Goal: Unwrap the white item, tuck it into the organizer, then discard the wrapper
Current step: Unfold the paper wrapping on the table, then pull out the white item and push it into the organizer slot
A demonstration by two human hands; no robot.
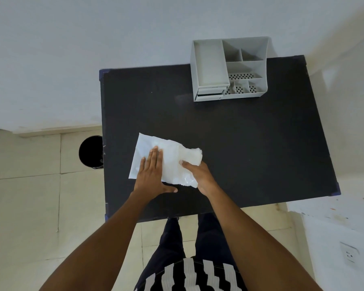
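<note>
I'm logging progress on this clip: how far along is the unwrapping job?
Early. Nothing is finished: the organizer looks empty. In hand: left hand flat on the white package, right hand gripping its crinkled end. Left: unwrapping, tucking it in, discarding the wrapper, perhaps in the black bin.

The rectangular black table (229, 133) looks matt. The crinkled, translucent white plastic wrapper (172, 158) is glossy. The grey compartmented organizer (210, 64) appears to be smooth matt plastic.
</note>
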